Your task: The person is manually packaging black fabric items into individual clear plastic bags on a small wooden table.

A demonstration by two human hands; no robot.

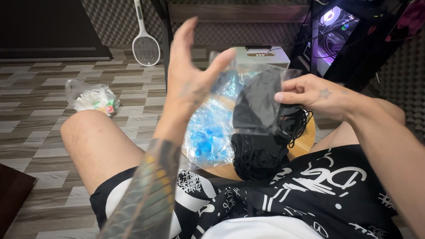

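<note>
My right hand [310, 94] pinches the top edge of a clear plastic bag [261, 104] that holds a black face mask with black ear loops. My left hand [190, 71] is raised in front of me, fingers spread and holding nothing, just left of the bag. Below the bag, a pile of black face masks [256, 155] lies on a round wooden stool [305, 141]. A clear bag of blue items [210, 130] rests on the stool beside the pile.
I sit with bare knees either side of the stool, in black-and-white patterned shorts. A knotted plastic bag of scraps [93, 98] lies on the wood-pattern floor at left. An electric fly swatter [145, 44] leans at the back. A lit computer case [334, 33] stands at right.
</note>
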